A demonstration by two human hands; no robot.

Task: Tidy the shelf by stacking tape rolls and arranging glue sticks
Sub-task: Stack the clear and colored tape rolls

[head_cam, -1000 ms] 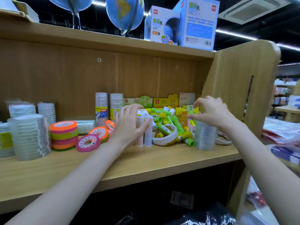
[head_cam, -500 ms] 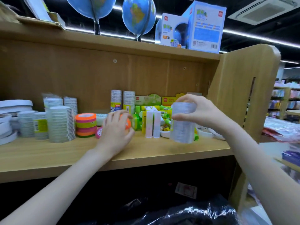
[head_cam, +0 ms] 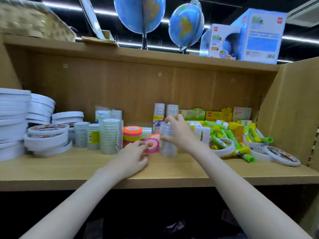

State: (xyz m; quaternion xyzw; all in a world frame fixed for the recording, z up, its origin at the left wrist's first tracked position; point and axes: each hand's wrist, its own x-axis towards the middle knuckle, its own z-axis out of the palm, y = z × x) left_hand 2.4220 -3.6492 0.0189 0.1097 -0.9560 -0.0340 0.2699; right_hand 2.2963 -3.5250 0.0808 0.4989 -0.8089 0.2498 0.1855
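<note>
Right hand: the right hand [head_cam: 181,133] is curled round a stack of clear tape rolls [head_cam: 168,144], thumb low on its near side and fingers over the top; the stack stands upright on the shelf [head_cam: 86,169], mid-shelf.
Left hand: the left hand [head_cam: 130,159] rests on the shelf board with fingers loosely bent, their tips at the near edge of a pink tape roll [head_cam: 151,146]; blur hides whether they pinch it or only touch it.
Pink tape roll: tilted on edge, just left of the clear stack, with an orange tape roll [head_cam: 155,136] partly hidden behind it.
Neon stack: a stack of neon tape rolls [head_cam: 132,135], orange on top, stands just left of the pink roll.
Clear stacks: a taller clear tape stack [head_cam: 111,136] and 2 shorter ones stand further left; 2 thin stacks stand far back against the wall.
White rolls: large white tape rolls [head_cam: 46,140] are piled at the left end of the shelf.
Glue sticks: green and yellow glue sticks [head_cam: 231,135] lie jumbled at the right, with white glue sticks [head_cam: 205,133] standing upright just right of the right hand.
Loose rolls: a white tape roll [head_cam: 283,156] lies flat near the right wall, another sits among the glue sticks.
Upper shelf: 2 globes [head_cam: 139,13] and blue boxes [head_cam: 262,37].
</note>
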